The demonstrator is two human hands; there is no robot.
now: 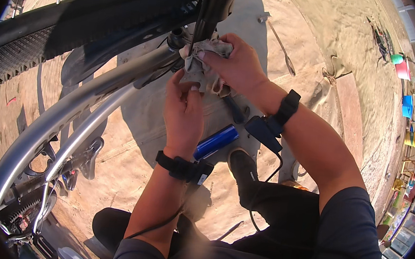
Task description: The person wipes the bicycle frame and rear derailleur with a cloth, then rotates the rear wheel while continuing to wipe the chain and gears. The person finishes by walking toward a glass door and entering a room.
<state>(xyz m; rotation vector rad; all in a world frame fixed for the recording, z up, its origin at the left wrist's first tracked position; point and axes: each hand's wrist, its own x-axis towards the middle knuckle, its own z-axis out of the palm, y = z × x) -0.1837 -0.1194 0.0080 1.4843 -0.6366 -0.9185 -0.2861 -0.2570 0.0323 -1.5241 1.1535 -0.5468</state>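
Note:
A crumpled, light grey rag (206, 58) is bunched against the bicycle's dark fork (215, 9), close to where it meets the grey frame tube (85, 89). My right hand (239, 64) grips the rag from the right, thumb pressed onto its top. From below, my left hand (184, 107) has its fingers curled at the rag's lower edge, pinching it. The part of the fork under the cloth is hidden.
The bicycle's tyre (29, 47) spans the upper left; its crank and chainring (24, 211) sit lower left. On the ground lie a blue can (216, 142) near my shoe (242, 164) and a long-handled tool (280, 42). Cables run from devices strapped on both wrists.

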